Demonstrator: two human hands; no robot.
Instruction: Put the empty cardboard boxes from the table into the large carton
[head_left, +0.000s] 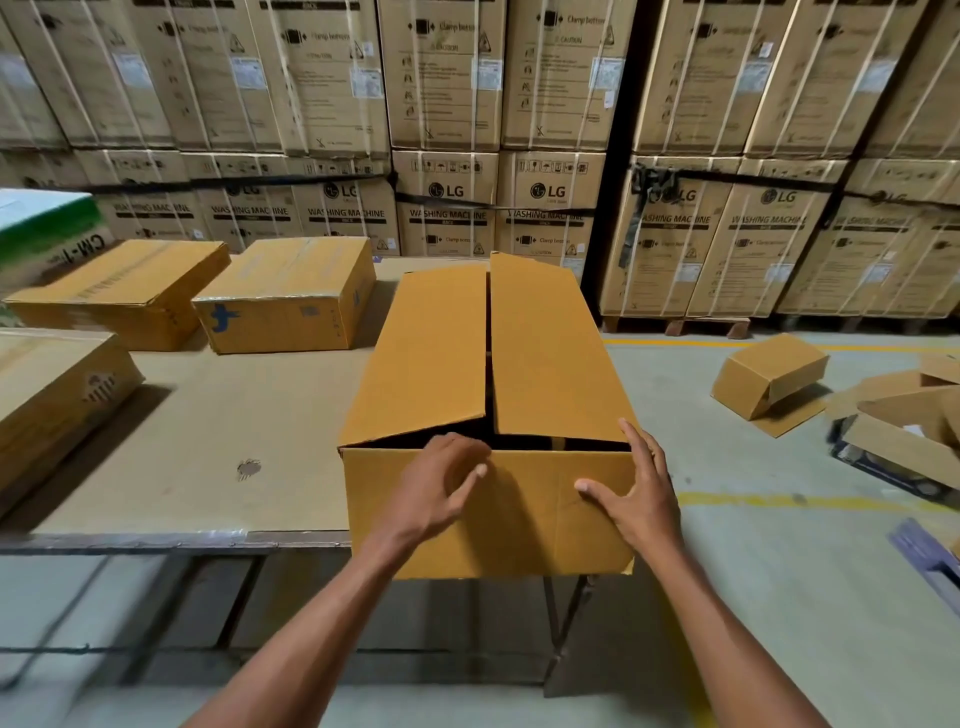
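Reaching over the near end of the large carton (488, 395), the left hand (436, 488) hovers with fingers loosely spread at the lip where the two top flaps meet, holding nothing that I can make out. The right hand (636, 493) lies flat and open against the carton's near right corner, thumb on the front panel, steadying it. The carton sits at the table's (208, 441) right end, overhanging the near edge, its flaps lying nearly closed with a dark gap under them.

I'd judge the loading hasn't properly begun: the flaps need folding back first, then a reach left for the boxes. Three empties wait on the table, well apart from the carton: a box with a blue mark (285, 293) on its front, a flatter box (124, 291) beside it, and a third box (52, 395) at the left edge.

Behind, the stacked cartons (447, 202) read "LG", "WASHING MACHINE", "Clamp bottom" and "CAUTION". A green-and-white carton (47, 228) at far left shows "CM-1". Loose boxes (769, 374) lie on the floor.
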